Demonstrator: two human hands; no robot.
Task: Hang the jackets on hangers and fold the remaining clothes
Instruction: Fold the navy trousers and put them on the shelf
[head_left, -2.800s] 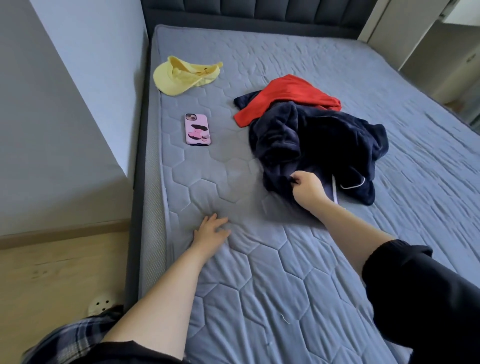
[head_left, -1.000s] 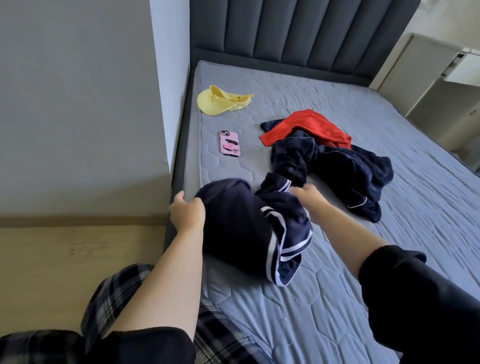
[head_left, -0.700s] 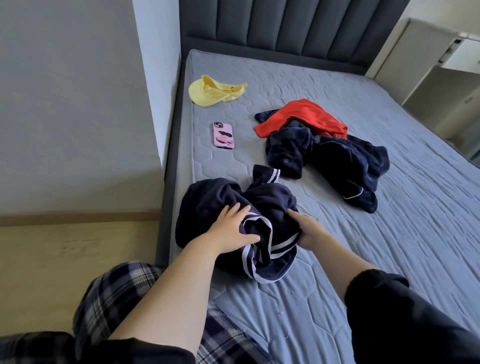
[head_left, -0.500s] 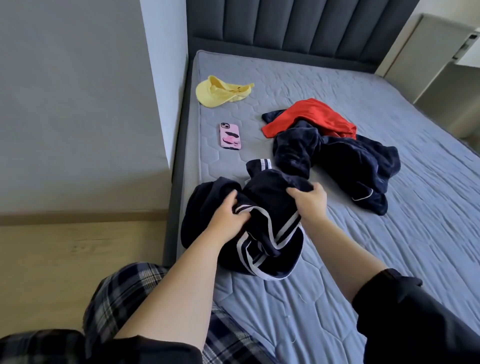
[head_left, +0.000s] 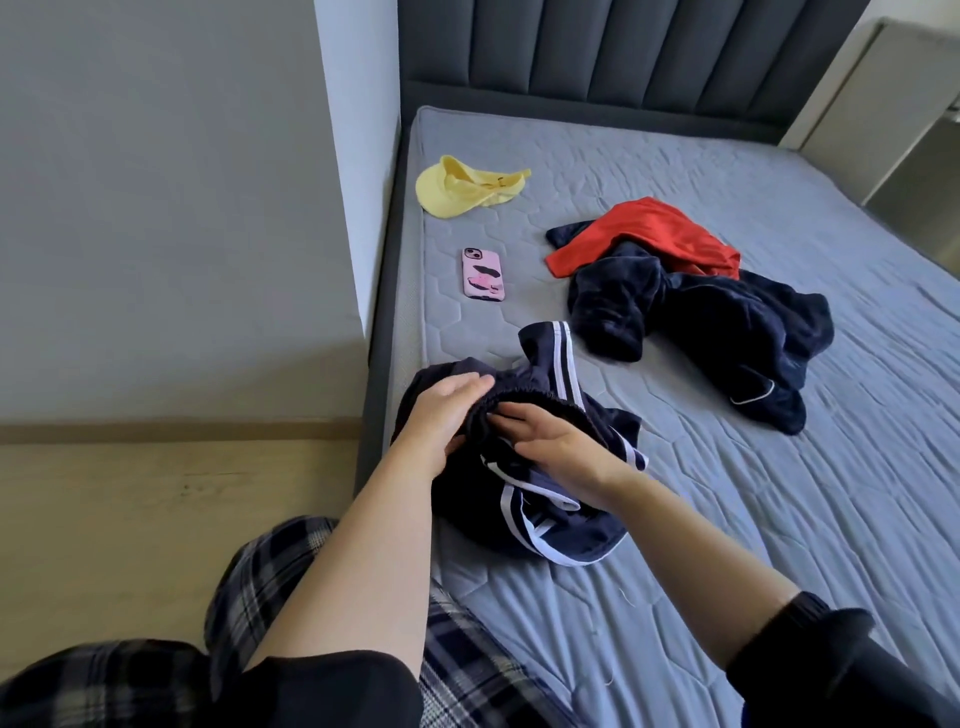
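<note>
Mattress (head_left: 727, 493): navy pile (head_left: 727, 317) sat mid-mattress, red garment (head_left: 649, 234) over its far end. Striped navy garment (head_left: 550, 525) was bunched at the mattress's near left edge. Yellow cap (head_left: 462, 187) lay by its far left corner. My left hand (head_left: 441, 415) lay over the garment's gathered waistband, fingers near straight; couldn't tell if the thumb pinched. My right hand (head_left: 556, 441) was flat, fingers straight, touching the fabric. Phone (head_left: 483, 274) lay along the mattress's left edge.

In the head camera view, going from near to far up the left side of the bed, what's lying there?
Striped navy garment → pink phone → yellow visor → dark headboard.
</note>
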